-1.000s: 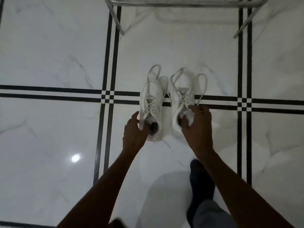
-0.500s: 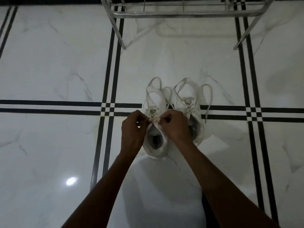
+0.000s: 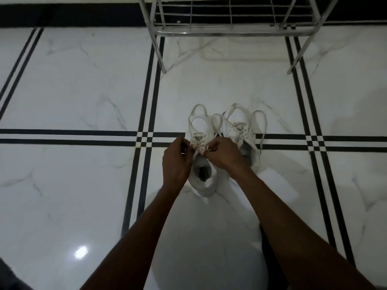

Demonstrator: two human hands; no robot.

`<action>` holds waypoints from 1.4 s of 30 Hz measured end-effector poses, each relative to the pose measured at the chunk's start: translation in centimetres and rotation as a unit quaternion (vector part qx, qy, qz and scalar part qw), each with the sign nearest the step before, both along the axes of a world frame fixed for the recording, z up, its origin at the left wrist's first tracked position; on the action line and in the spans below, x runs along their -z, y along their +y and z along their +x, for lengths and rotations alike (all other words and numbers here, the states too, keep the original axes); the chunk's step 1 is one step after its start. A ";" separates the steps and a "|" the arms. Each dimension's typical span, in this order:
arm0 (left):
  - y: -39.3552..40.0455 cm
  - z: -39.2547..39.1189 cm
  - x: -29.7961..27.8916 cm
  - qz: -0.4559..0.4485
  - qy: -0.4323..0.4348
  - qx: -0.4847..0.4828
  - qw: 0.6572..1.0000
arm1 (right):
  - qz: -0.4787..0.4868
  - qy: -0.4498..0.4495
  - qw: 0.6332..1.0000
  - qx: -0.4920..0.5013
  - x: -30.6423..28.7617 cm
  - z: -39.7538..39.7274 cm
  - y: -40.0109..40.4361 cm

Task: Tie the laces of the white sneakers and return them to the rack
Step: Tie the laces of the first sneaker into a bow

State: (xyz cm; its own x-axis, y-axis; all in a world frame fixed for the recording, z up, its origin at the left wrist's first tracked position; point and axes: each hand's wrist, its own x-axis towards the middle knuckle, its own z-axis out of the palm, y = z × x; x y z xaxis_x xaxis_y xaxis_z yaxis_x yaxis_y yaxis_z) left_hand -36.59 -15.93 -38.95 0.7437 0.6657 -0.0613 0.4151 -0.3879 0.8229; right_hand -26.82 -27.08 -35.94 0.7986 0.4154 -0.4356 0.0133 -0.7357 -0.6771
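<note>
Two white sneakers sit side by side at the centre of the frame on a glossy marble floor [image 3: 88, 84], toes pointing toward the top. The left sneaker [image 3: 204, 176] shows its dark, oval opening and padded heel collar; its flat white laces [image 3: 199, 135] cross over the tongue. The left hand [image 3: 177, 164] and the right hand [image 3: 223, 154] meet just above that opening, fingers curled in and pinching the lace ends between them. The right sneaker [image 3: 240, 126] lies just beside it, partly hidden by the right wrist, loose lace loops [image 3: 261, 124] spilling onto the floor. Thin black double stripes cross the white veined tiles. A shiny metal wire rack [image 3: 230, 32] stands at the top centre.
</note>
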 end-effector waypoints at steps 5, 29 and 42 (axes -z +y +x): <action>-0.5 0.1 -0.2 -0.006 0.000 -0.022 1.000 | -0.034 0.021 0.999 0.002 -0.3 0.5 0.7; -0.1 -0.4 -0.8 -0.048 -0.001 -0.003 0.999 | 0.152 0.115 0.977 0.092 -0.2 -0.5 1.0; 4.5 0.4 -6.6 -0.177 -0.087 0.131 0.972 | 0.109 0.083 0.951 -0.276 -5.1 0.4 2.1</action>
State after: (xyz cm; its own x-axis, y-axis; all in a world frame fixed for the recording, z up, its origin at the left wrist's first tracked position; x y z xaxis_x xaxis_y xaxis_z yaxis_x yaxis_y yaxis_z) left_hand -36.17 -11.42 -32.37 0.9041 0.4126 -0.1109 0.1839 -0.1417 0.9727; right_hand -26.39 -25.02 -30.80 0.3599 0.8469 -0.3915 0.2375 -0.4889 -0.8394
